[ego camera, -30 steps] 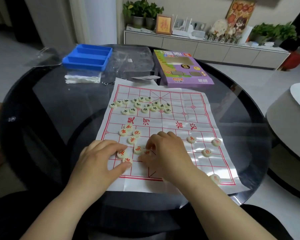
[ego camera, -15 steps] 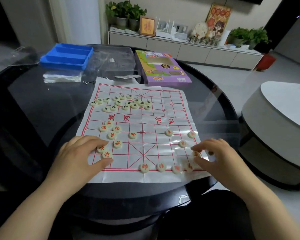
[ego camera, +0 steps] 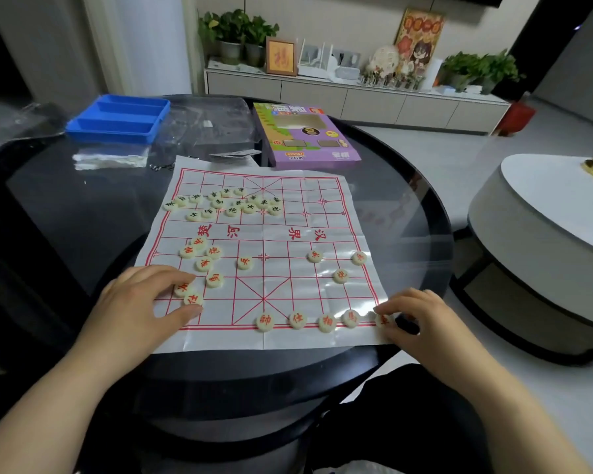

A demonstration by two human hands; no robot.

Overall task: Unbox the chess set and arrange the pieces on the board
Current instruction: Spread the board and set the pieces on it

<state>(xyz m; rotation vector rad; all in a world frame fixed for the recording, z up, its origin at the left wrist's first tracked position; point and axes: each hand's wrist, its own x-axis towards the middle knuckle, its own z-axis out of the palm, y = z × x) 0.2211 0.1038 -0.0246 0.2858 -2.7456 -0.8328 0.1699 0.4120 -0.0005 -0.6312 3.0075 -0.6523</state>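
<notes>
A white paper chess board with red lines lies on the round glass table. Several dark-lettered pieces are bunched at its far left. Loose red-lettered pieces sit at the near left, and several red pieces stand in a row along the near edge. My left hand rests on the board's near left, fingertips touching two red pieces. My right hand pinches a red piece at the board's near right corner.
A purple game box lies beyond the board. A blue tray and clear plastic wrapping sit at the far left of the table. A grey round table stands to the right. A long cabinet runs along the back wall.
My right hand went from the board's near middle to its near right corner, bringing a red piece down to the end of the near row. My left hand stayed put.
</notes>
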